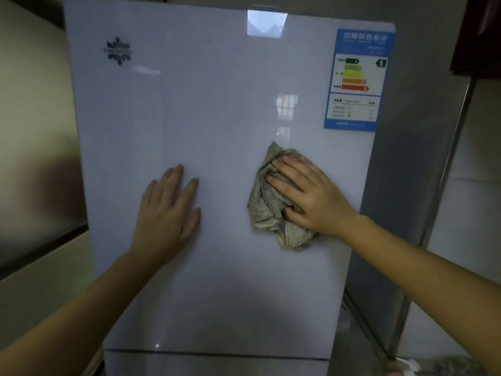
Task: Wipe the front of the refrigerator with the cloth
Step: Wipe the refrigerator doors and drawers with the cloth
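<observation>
On the right-centre of the upper door, the right hand (311, 196) lies flat over a crumpled grey-beige rag cloth (267, 213). Its fingers are nearly straight and the palm presses the cloth to the panel. This is a press, not a clenched grasp; the thumb rests at the cloth's lower fold. The cloth sits below the blue energy-rating sticker (355, 80), apart from it.

The left hand (168, 213) is flat with fingers extended, empty, on the glossy white refrigerator front (217, 104), well left of the cloth. It reads as a brace.

Judgement: a wiping stroke is in hand, mid-door. Nothing shows which areas are done.

The next move calls for:
- even palm pressure while sliding;
- care at the sticker's edge;
- coverage up toward the dark-blue snowflake logo (118, 51);
- coverage down to the door seam (217, 353);
- lifting the left hand to reach its patch.
</observation>
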Tool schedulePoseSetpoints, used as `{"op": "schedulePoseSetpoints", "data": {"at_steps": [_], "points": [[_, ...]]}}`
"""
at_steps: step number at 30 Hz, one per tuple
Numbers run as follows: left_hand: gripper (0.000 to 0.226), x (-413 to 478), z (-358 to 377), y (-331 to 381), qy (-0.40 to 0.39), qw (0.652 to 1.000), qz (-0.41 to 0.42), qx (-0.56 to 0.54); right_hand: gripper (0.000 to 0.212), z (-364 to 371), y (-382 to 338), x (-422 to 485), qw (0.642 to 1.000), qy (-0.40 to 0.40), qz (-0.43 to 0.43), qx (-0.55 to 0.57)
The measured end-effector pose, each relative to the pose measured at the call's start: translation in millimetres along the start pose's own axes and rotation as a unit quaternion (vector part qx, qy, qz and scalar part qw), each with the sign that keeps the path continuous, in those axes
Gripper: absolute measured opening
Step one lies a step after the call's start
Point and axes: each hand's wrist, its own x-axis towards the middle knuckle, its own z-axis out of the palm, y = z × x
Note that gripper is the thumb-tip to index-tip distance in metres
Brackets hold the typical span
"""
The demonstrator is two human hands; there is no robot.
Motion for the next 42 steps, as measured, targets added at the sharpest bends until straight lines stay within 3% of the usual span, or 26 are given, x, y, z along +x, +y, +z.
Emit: {"op": "schedulePoseSetpoints", "data": {"at_steps": [11, 15, 19, 25, 30, 38, 42], "points": [[0.063, -17.3, 11.3, 18.9, -0.022, 0.999, -0.012, -0.023, 0.042, 39.4, -80.2, -117.5, 0.989, -0.081, -0.121, 0.022], [0.058, -19.8, 10.9, 26.0, -0.009, 1.0, 0.014, -0.02, 0.048, 19.4, -41.6, -106.4, 0.988, -0.079, -0.131, 0.034], [0.053, -7.3, 9.3, 31.9, 0.029, 0.999, 0.03, -0.008, 0.061, -15.5, 31.8, -67.1, 0.995, -0.045, -0.087, 0.032], [0.056, -1.3, 15.8, 43.4, 0.036, 0.999, -0.003, 0.004, 0.066, -47.2, 105.3, -18.0, 0.998, -0.03, -0.05, -0.004], [0.056, -21.8, 18.2, 49.6, 0.028, 0.999, -0.039, 0.017, 0.068, -23.2, 66.3, -47.6, 0.999, 0.001, -0.035, 0.019], [0.057, -102.5, 38.1, 68.9, -0.037, 0.998, -0.058, 0.007, 0.067, 34.0, -48.5, -163.0, 0.992, -0.045, -0.102, 0.064], [0.057, -109.9, 35.6, 72.4, -0.05, 0.998, -0.047, 0.0, 0.069, 45.1, -68.2, -185.6, 0.987, -0.07, -0.132, 0.058]]}}
